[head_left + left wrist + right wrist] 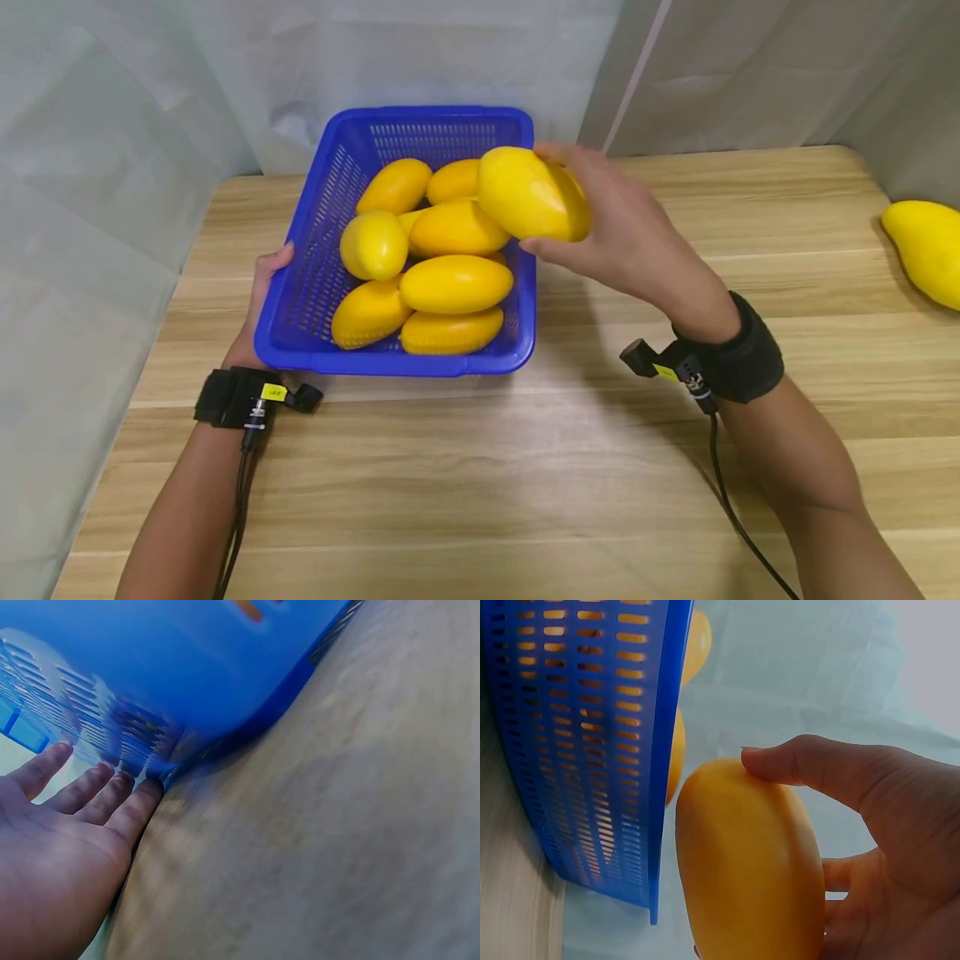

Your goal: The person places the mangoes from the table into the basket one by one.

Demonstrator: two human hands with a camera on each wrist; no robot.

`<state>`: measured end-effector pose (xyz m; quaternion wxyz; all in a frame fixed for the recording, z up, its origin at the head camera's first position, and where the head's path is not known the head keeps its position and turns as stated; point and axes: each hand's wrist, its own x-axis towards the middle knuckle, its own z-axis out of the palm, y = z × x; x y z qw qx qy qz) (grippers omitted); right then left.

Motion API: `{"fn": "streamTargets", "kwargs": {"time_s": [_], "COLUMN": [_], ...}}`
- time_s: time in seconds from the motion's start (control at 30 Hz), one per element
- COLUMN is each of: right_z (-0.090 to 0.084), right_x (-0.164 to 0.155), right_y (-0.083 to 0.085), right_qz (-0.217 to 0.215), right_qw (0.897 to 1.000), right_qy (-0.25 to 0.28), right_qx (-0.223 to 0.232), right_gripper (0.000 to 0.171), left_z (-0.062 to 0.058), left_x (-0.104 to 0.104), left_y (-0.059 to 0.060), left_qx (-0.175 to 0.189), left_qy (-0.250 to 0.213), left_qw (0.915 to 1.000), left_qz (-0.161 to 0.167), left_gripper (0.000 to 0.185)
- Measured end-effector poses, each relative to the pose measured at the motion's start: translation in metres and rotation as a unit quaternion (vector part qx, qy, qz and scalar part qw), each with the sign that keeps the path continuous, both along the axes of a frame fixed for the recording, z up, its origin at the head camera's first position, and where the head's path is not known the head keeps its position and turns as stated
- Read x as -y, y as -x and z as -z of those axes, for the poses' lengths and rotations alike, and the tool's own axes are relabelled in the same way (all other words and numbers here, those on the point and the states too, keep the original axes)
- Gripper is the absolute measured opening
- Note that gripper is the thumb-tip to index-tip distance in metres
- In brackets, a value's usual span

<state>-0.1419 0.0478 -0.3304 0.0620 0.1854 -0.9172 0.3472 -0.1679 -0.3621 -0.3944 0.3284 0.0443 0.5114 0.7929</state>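
Observation:
My right hand [637, 229] grips a yellow mango [528, 193] above the right rim of a blue plastic basket [397, 365]. In the right wrist view, the thumb lies on top of this mango [746, 862], and the fingers behind it are partly hidden. Several yellow mangoes [457, 284] lie heaped inside the basket. At the basket's left side is my left hand [253, 325], its thumb by the rim. The left wrist view shows its straight fingers [133, 814] against the slotted side wall, low down near the table.
Another mango [930, 250] lies on the wooden table [480, 483] at the far right. Pale cloth [450, 50] hangs behind the table and along its left. Each wrist wears a black strap [746, 350] with a small camera and a cable.

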Motion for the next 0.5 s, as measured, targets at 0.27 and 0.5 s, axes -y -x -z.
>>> {"fn": "streamTargets", "kwargs": {"time_s": [0.27, 0.5], "right_z": [0.004, 0.010], "right_x": [0.010, 0.021], "right_y": [-0.002, -0.001], "right_qz": [-0.031, -0.072], "right_qw": [0.999, 0.996], "right_qy": [0.002, 0.021], "right_qx": [-0.021, -0.040], "right_gripper": [0.084, 0.086], "left_z": [0.001, 0.002], "left_x": [0.001, 0.001], "left_y": [0.000, 0.000], "left_qx": [-0.001, -0.005], "left_qy": [-0.005, -0.007], "left_qw": [1.0000, 0.9999], "left_qz": [-0.006, -0.006], "left_gripper": [0.062, 0.062]}}
